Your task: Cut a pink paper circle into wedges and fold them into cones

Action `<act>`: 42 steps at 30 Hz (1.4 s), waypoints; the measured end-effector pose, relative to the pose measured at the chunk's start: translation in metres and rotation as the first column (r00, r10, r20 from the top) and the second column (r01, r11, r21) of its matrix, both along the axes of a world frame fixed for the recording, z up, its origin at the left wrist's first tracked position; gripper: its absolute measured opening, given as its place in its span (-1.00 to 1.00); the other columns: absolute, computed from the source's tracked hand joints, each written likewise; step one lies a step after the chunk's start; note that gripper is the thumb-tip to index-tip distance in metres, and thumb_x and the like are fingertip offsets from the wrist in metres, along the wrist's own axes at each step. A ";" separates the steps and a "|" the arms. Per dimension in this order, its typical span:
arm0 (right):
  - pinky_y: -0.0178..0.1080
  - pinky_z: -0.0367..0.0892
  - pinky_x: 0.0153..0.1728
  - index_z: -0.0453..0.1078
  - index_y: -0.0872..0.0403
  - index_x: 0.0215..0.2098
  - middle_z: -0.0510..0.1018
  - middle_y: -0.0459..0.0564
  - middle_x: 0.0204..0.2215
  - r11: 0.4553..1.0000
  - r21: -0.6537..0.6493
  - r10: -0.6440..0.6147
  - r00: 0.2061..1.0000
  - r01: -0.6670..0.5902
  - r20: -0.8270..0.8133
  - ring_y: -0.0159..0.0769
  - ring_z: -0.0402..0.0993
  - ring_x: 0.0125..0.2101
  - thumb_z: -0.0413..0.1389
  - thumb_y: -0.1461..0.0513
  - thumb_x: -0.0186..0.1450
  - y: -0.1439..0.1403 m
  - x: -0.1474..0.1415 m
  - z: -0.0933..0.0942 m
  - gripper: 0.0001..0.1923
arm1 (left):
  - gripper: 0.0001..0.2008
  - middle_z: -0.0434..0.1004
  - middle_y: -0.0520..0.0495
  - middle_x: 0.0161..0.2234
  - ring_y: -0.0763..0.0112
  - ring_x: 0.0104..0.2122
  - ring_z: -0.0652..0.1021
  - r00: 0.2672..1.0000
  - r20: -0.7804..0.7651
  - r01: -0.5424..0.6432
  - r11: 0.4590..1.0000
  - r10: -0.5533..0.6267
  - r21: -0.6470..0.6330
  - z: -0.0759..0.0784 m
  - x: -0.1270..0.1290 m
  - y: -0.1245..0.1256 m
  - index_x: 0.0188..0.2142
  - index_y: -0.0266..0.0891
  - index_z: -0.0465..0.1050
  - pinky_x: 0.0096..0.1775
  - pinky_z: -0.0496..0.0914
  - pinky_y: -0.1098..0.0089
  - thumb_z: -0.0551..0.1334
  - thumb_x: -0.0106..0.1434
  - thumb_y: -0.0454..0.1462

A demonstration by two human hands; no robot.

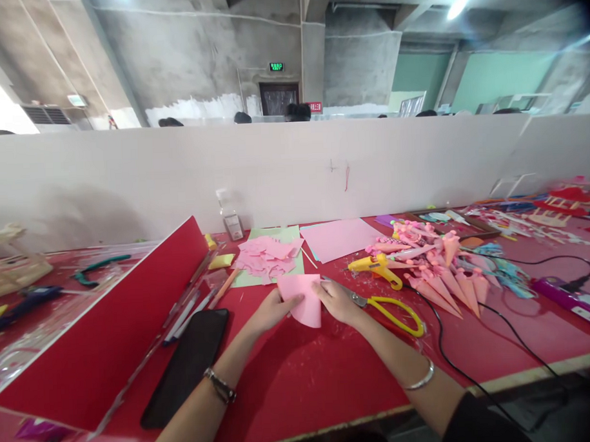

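Far left: pale wooden model pieces (10,260) and green-handled pliers (96,266) lie on the red table top (300,382), behind a slanting red board divider (110,330). A flat black pouch (186,366) lies just inside the divider, near the left forearm.

Left hand (269,310): fingers extended and fairly flat, pressing the left edge of a pink paper piece (302,299). The wrist carries a dark watch (220,385).

The pink paper piece sits dead centre between both hands, touching each, resting on the table. It looks rounded at the lower end and squarer on top, long axis running roughly away from the person. Neither hand is clearly nearer; both are on it.

Right hand (337,301): fingers curled over the paper's right edge, pinching it. A silver bangle (421,378) is on that wrist.

Behind the paper: a heap of pink paper scraps (267,255) on a pale green sheet (258,278), with a flat pink sheet (339,239) beside it. Right of the hand: yellow-handled scissors (389,308), touching or nearly touching it, then a yellow glue gun (376,268), then a cluster of pink paper cones (442,280), black cable (455,364), purple power strip (573,299).

A white partition (293,169) bounds the table; beyond it are bare concrete walls, a green exit sign (276,67), ceiling lamps.
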State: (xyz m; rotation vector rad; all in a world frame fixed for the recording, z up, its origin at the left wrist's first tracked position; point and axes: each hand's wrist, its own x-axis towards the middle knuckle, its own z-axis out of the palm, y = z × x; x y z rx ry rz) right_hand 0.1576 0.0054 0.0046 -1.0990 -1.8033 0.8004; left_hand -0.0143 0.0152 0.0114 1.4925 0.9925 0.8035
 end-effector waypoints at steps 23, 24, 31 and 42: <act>-0.38 -0.02 -0.61 0.07 0.10 -0.63 0.08 -0.17 -0.65 0.968 -0.183 0.149 0.981 -0.170 -0.121 -0.48 0.03 -0.61 -0.11 -0.01 0.23 -0.007 -0.004 -0.017 -0.58 | -0.63 0.34 0.06 -0.75 0.55 -0.72 0.38 0.995 -0.065 0.077 0.995 -0.082 -0.065 0.001 -0.006 -0.020 -0.57 -0.32 0.35 -0.61 0.24 0.53 0.13 0.11 -0.04; -0.38 0.01 -0.59 0.08 0.10 -0.62 0.10 -0.16 -0.65 0.970 -0.177 0.144 0.982 -0.164 -0.124 -0.47 0.05 -0.60 -0.13 -0.02 0.24 -0.008 -0.004 -0.016 -0.57 | -0.63 0.35 0.05 -0.76 0.54 -0.71 0.38 0.995 -0.061 0.077 0.995 -0.080 -0.058 0.000 -0.006 -0.019 -0.59 -0.32 0.35 -0.59 0.25 0.53 0.13 0.12 -0.05; -0.34 0.11 -0.51 0.19 0.12 -0.61 0.25 -0.11 -0.64 0.984 -0.124 0.116 0.989 -0.127 -0.091 -0.39 0.20 -0.54 -0.17 -0.04 0.25 -0.007 -0.003 -0.011 -0.53 | -0.67 0.41 0.03 -0.71 0.50 -0.67 0.43 0.997 -0.023 0.071 0.997 -0.072 -0.043 -0.005 -0.006 -0.017 -0.51 -0.32 0.38 -0.54 0.29 0.50 0.12 0.13 -0.07; -0.34 0.12 -0.52 0.19 0.12 -0.60 0.26 -0.13 -0.65 0.972 -0.177 0.142 0.986 -0.156 -0.086 -0.41 0.20 -0.56 -0.16 -0.06 0.24 -0.006 -0.001 -0.010 -0.52 | -0.66 0.44 0.03 -0.69 0.46 -0.67 0.45 0.999 -0.042 0.021 0.999 -0.020 0.034 -0.005 -0.002 -0.013 -0.52 -0.32 0.39 -0.55 0.34 0.47 0.12 0.12 -0.06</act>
